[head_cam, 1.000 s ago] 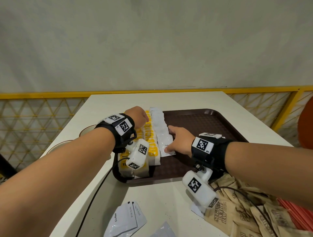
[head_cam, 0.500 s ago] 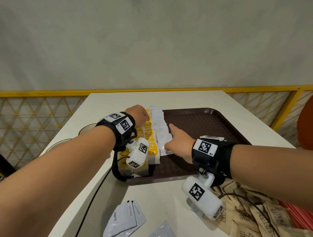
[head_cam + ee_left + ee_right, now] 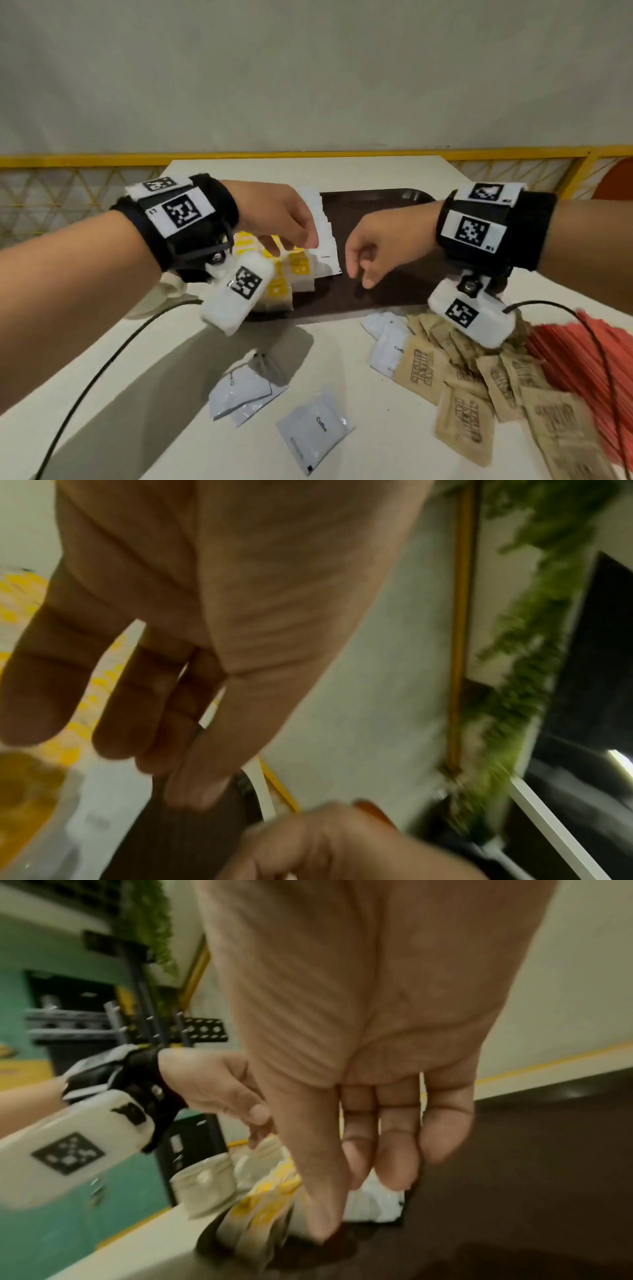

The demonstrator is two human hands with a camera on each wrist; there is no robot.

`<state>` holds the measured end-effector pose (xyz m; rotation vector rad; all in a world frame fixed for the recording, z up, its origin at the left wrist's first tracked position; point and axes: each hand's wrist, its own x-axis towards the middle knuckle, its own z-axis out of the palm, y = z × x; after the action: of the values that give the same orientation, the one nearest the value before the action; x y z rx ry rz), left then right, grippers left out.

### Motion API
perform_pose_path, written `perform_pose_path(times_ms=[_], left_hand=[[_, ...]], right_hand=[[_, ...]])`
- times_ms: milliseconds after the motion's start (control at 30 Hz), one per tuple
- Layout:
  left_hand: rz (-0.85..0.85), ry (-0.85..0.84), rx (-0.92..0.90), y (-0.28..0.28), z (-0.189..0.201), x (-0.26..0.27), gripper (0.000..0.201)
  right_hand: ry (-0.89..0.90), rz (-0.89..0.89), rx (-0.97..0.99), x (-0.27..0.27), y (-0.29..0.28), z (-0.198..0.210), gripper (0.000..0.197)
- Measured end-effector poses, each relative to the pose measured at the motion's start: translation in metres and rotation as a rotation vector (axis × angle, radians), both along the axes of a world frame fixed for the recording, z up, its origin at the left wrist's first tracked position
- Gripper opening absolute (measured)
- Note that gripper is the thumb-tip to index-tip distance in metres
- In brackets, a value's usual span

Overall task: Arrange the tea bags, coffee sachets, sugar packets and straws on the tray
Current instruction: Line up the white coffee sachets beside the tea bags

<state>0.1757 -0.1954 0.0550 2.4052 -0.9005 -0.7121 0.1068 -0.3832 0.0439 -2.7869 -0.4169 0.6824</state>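
Your left hand (image 3: 277, 219): empty, fingers loosely curled, above the yellow-and-white tea bags (image 3: 294, 270).
Your right hand (image 3: 383, 240): empty, loosely curled, over the dark brown plastic tray (image 3: 394, 291).
White coffee sachets (image 3: 323, 236): rowed on the tray beside the tea bags.
Brown paper sugar packets (image 3: 455, 387), red straws (image 3: 582, 356): on the white table (image 3: 164, 394), near tray.

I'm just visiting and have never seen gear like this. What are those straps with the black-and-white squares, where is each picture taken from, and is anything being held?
No machine here: a person wears a camera on the head and one strapped to each wrist. The big picture is the head view. The two close-ups look along each palm. The left hand and right hand hover over a brown tray, fingers loosely curled, holding nothing. On the tray lie yellow tea bags and white coffee sachets. On the table wait more coffee sachets, brown sugar packets and red straws.
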Motion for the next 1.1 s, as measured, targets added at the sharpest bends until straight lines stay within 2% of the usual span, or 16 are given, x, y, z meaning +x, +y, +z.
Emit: perform_pose_path(times_ms=[100, 200, 267, 367, 433, 533, 667, 767, 867, 1000, 1100], left_hand=[[-0.374, -0.021, 0.166, 0.004, -0.002, -0.053, 0.015], [-0.575, -0.050, 0.301, 0.010, -0.031, -0.088, 0.036], [-0.547, -0.112, 0.365, 0.015, -0.051, -0.096, 0.055], [-0.516, -0.171, 0.394, 0.016, -0.070, -0.103, 0.044], [-0.516, -0.198, 0.352, 0.014, -0.076, -0.108, 0.040], [-0.524, -0.181, 0.312, 0.011, -0.078, -0.111, 0.039], [-0.570, -0.143, 0.347, 0.004, -0.076, -0.111, 0.027], [-0.561, -0.155, 0.304, 0.007, -0.077, -0.107, 0.018], [-0.449, -0.123, 0.191, 0.025, -0.067, -0.098, 0.014], [-0.283, -0.076, 0.066, 0.067, -0.053, -0.084, 0.008], [-0.224, -0.128, 0.144, 0.090, -0.058, -0.083, 0.010]], right_hand=[[0.024, 0.213, -0.221, -0.028, 0.010, -0.014, 0.024], [-0.018, 0.305, -0.361, -0.044, 0.015, -0.030, 0.032], [-0.062, 0.328, -0.439, -0.046, 0.015, -0.035, 0.042], [-0.111, 0.352, -0.489, -0.046, 0.014, -0.040, 0.056], [-0.090, 0.323, -0.463, -0.041, 0.014, -0.046, 0.051], [-0.044, 0.282, -0.380, -0.035, 0.018, -0.053, 0.028], [-0.123, 0.395, -0.435, -0.031, 0.027, -0.055, 0.010], [-0.159, 0.397, -0.364, -0.030, 0.028, -0.054, 0.007], [-0.221, 0.309, -0.283, -0.033, 0.022, -0.033, 0.002], [-0.120, 0.251, -0.409, -0.040, 0.002, -0.021, 0.017], [-0.043, 0.237, -0.480, -0.051, -0.002, -0.034, 0.026]])
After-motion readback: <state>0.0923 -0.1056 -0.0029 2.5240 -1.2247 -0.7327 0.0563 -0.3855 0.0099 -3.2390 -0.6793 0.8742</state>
